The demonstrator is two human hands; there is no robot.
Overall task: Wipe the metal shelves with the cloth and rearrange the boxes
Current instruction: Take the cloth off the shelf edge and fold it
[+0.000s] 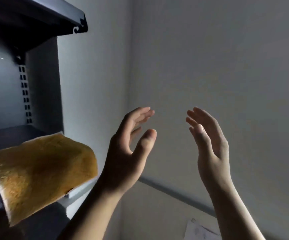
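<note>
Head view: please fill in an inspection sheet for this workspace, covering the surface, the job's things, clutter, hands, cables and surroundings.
Surface: metal shelf, dark, in a grey unit at left, with an upper shelf above it.
Job's things: yellow cloth draped over the metal shelf's front edge and hanging down; no boxes seen.
Clutter: pale sheet, perhaps paper, low at right.
Grippers: left hand and right hand are raised with palms facing and fingers straight. They are apart, hold nothing and are clear of the cloth.
Cables: nothing seen.
Surroundings: plain wall with a grey strip running along it low down.
</note>
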